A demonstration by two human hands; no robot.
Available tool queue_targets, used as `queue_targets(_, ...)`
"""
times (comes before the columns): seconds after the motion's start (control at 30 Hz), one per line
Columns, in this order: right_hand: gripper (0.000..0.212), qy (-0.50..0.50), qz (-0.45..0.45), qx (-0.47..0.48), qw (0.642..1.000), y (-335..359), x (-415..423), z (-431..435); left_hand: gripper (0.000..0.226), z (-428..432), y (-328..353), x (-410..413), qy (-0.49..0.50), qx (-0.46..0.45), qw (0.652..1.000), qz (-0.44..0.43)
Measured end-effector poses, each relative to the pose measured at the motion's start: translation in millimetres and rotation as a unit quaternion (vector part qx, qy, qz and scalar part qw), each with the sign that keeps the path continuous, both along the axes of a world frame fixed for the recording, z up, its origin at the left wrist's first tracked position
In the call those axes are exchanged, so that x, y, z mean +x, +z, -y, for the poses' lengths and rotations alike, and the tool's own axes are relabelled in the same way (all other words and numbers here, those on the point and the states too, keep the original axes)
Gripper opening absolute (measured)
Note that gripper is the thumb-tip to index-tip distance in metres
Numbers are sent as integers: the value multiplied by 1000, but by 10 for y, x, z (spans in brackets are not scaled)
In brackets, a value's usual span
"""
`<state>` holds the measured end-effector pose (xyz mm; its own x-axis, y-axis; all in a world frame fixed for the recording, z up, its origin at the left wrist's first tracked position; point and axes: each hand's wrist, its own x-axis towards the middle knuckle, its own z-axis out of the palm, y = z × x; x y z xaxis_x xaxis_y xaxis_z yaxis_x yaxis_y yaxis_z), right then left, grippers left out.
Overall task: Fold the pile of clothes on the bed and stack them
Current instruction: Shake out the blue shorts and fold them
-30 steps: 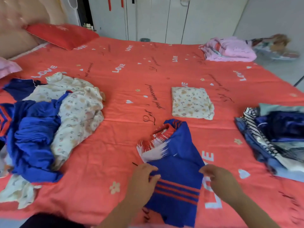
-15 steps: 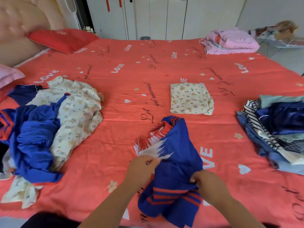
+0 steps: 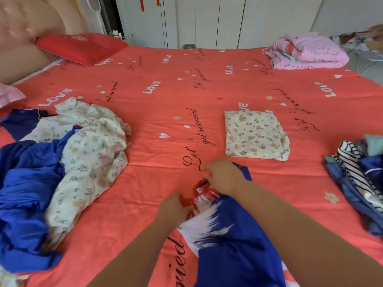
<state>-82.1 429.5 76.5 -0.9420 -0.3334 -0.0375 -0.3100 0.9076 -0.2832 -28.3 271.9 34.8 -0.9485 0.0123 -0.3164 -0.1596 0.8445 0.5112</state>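
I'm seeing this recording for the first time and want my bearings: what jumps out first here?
The coral-red bedsheet printed with LOVE fills the view, and in the near centre the left hand and right hand grip a blue, red and white garment. A rumpled heap of blue and cream floral clothes lies at the left, while one neatly folded cream floral cloth sits just beyond the hands.

One head-worn wide-angle view from the near edge of the bed (image 3: 186, 96), facing forward and down across it. Close range, bed fills most of frame. Headboard (image 3: 27, 38) at 10 o'clock, wardrobe (image 3: 207, 21) at 12 o'clock.
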Motion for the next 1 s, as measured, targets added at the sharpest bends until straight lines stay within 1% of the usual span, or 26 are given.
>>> queue_targets(0.07,38,38,64,84,994,-124,-161,130,21,30,-5,-27,18,27,999,-11)
queue_targets(0.13,45,48,136,144,979,-226,-238,200,12,88,5,-50,43,98,994,-5)
queue_targets(0.17,44,45,152,149,976,-263,-256,218,12,125,28,-48,61,146,987,2)
queue_targets(0.23,34,35,141,130,981,-282,-273,221,20,207,143,-24,98,220,970,-3)
queue_targets(0.3,30,18,119,84,989,-176,-272,177,24,304,288,-41,122,251,959,-40)
queue_targets(0.4,33,-45,85,-39,995,259,-184,-14,29,408,622,-76,129,282,946,-95)
queue_targets(0.47,39,-88,70,-115,987,641,-63,-185,33,451,901,-90,117,291,939,-141)
queue_targets(0.57,40,-145,79,-217,962,1153,147,-421,37,464,1398,-75,100,308,922,-211)
queue_targets(0.63,39,-162,89,-247,951,1479,320,-526,36,451,1752,-60,77,315,911,-253)
queue_targets(0.73,38,-161,54,-210,963,1930,602,-601,29,389,2281,20,36,307,902,-302)
queue_targets(0.8,29,-152,19,-155,976,2191,767,-643,28,345,2607,111,12,316,890,-328)
queue_targets(0.87,21,-136,6,-91,986,2442,946,-693,29,319,2902,223,-14,320,878,-356)
queue_targets(0.93,30,-111,18,-54,992,2685,1172,-744,29,321,3143,322,-28,331,867,-371)
queue_targets(1.0,31,-86,30,-34,995,2880,1399,-782,29,340,3321,411,-34,336,861,-379)
